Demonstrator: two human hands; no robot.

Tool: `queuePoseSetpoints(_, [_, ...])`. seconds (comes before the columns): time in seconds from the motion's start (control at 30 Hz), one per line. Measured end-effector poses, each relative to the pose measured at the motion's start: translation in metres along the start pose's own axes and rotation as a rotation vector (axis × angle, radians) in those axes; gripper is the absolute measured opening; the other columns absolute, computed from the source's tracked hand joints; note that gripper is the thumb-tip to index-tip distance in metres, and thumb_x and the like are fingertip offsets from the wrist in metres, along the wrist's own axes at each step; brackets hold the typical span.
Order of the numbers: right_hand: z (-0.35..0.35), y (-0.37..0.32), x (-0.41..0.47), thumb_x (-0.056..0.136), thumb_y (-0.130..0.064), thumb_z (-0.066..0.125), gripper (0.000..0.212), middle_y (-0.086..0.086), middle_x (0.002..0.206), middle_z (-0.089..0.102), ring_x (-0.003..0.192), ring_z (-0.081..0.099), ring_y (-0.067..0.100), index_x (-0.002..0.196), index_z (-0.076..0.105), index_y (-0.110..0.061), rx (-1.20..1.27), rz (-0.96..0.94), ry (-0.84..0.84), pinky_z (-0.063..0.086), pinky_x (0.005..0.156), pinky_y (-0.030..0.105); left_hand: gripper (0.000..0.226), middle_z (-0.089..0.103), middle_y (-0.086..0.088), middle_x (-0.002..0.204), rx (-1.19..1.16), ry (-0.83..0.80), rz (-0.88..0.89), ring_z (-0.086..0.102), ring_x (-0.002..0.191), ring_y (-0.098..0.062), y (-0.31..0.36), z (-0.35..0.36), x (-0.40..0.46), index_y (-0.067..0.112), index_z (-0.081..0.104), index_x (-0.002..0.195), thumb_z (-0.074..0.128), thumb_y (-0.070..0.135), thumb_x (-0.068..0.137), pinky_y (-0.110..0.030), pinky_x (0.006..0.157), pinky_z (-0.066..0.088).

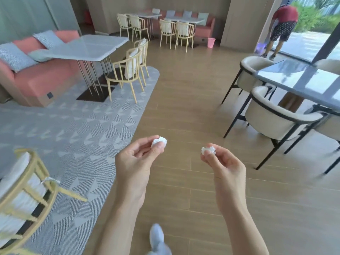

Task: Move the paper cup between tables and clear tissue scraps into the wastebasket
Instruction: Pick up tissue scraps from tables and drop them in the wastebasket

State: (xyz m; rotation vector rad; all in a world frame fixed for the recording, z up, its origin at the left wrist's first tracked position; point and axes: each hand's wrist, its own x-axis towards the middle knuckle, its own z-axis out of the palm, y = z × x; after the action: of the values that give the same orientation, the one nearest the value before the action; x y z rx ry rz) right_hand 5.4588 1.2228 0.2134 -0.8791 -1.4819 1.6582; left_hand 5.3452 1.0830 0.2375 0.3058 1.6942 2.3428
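My left hand pinches a small white crumpled tissue scrap between thumb and fingertips. My right hand pinches a second white tissue scrap the same way. Both hands are held out in front of me over the wooden floor, about a hand's width apart. A pink wastebasket stands on the floor far ahead, beside the far chairs and the pink bench. No paper cup is in view.
A grey rug lies at left with a white table, wooden chairs and a pink sofa. A glossy dark table with cream chairs stands at right. A person bends near the glass door. Wooden floor runs ahead.
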Motion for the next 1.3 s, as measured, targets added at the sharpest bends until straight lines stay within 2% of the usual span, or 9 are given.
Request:
queuePoseSetpoints(0.2, [0.044,0.028,0.154,0.094,-0.021,0.075,0.005,-0.008,0.090,0.080,0.084,0.076,0.009,0.096,0.077,-0.017,-0.057,0.018,0.038,0.049,0.072,0.008,0.031,0.080,-0.005,0.088,-0.026,0.019,-0.045,0.074,0.077,-0.013,-0.055,0.054,0.160,0.009,0.078,0.097,0.082,0.023,0.069,-0.018,0.079,0.057])
queuePoseSetpoints(0.3, [0.076,0.016,0.248,0.094,-0.018,0.075,0.006,-0.004,0.088,0.079,0.084,0.075,0.009,0.096,0.077,-0.013,-0.069,-0.013,0.060,0.050,0.077,0.012,0.015,0.081,-0.005,0.088,-0.030,-0.012,-0.065,0.075,0.079,-0.015,-0.062,0.094,0.260,0.012,0.079,0.094,0.083,0.011,0.079,-0.018,0.079,0.056])
queuePoseSetpoints(0.4, [0.105,-0.006,0.331,0.094,-0.017,0.075,0.006,-0.005,0.088,0.079,0.082,0.074,0.008,0.096,0.077,-0.013,-0.049,-0.063,0.090,0.050,0.075,0.008,0.011,0.080,-0.005,0.087,-0.029,-0.061,-0.031,0.074,0.078,-0.014,-0.054,0.136,0.345,0.014,0.079,0.091,0.079,0.004,0.085,-0.019,0.080,0.057])
queuePoseSetpoints(0.5, [0.128,-0.019,0.399,0.094,-0.018,0.075,0.005,-0.004,0.086,0.079,0.083,0.074,0.007,0.094,0.078,-0.015,-0.025,-0.069,0.106,0.050,0.076,0.008,0.012,0.080,-0.004,0.086,-0.012,-0.102,-0.026,0.075,0.078,-0.015,-0.055,0.176,0.411,0.013,0.079,0.091,0.078,0.002,0.087,-0.020,0.080,0.058])
queuePoseSetpoints(0.67, [0.151,-0.013,0.509,0.094,-0.021,0.074,0.006,-0.005,0.089,0.078,0.083,0.072,0.006,0.097,0.078,-0.017,0.005,-0.036,0.139,0.051,0.083,0.017,0.012,0.080,-0.007,0.087,0.030,-0.177,-0.083,0.075,0.078,-0.015,-0.089,0.232,0.497,0.014,0.080,0.089,0.079,0.003,0.086,-0.014,0.075,0.055])
queuePoseSetpoints(0.73, [0.160,-0.003,0.560,0.094,-0.020,0.074,0.006,-0.004,0.089,0.079,0.082,0.072,0.006,0.098,0.078,-0.018,0.008,-0.030,0.143,0.053,0.080,0.013,0.011,0.080,-0.007,0.086,0.056,-0.187,-0.100,0.075,0.077,-0.014,-0.109,0.253,0.536,0.012,0.079,0.091,0.079,0.003,0.086,-0.013,0.075,0.055])
queuePoseSetpoints(0.93, [0.195,0.013,0.744,0.094,-0.018,0.075,0.007,-0.007,0.080,0.076,0.077,0.071,0.003,0.100,0.078,-0.017,0.038,-0.024,0.091,0.050,0.075,0.008,0.013,0.080,-0.006,0.085,0.088,-0.116,-0.059,0.074,0.074,-0.013,-0.147,0.332,0.689,0.016,0.081,0.085,0.079,0.003,0.085,-0.015,0.076,0.055])
queuePoseSetpoints(1.1, [0.231,-0.020,0.900,0.095,-0.021,0.074,0.006,-0.008,0.085,0.079,0.082,0.074,0.005,0.098,0.078,-0.019,0.043,-0.061,0.053,0.050,0.077,0.008,0.013,0.080,-0.007,0.086,0.059,-0.062,0.000,0.075,0.075,-0.012,-0.147,0.407,0.818,0.014,0.079,0.090,0.078,0.001,0.086,-0.014,0.075,0.055])
queuePoseSetpoints(1.3, [0.269,-0.014,1.030,0.094,-0.020,0.075,0.005,-0.003,0.087,0.080,0.088,0.077,0.014,0.098,0.077,-0.022,0.047,-0.011,0.052,0.051,0.075,0.011,0.013,0.079,-0.006,0.082,0.044,-0.008,-0.017,0.073,0.074,-0.012,-0.174,0.462,0.939,0.011,0.078,0.092,0.077,0.000,0.086,-0.016,0.077,0.055])
